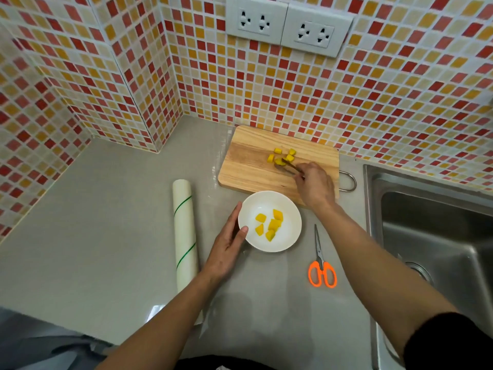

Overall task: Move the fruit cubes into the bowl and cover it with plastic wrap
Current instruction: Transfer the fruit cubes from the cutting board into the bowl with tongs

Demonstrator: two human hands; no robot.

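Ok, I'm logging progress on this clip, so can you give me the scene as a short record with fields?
bowl: white, on the counter, several yellow fruit cubes inside
cutting board: wooden, a few cubes remaining
left hand: resting against the bowl's left rim
right hand: holding tongs at the board's cubes
plastic wrap roll: left of the bowl, untouched
scissors: orange handles, right of the bowl
sink: far right

A home kitchen, red and orange mosaic tiles (373, 97) covering the walls, a steel sink (432, 231) sitting in the grey countertop (93, 236), wall sockets (289, 25) showing above, a wooden cutting board (250, 161) lying by the wall.
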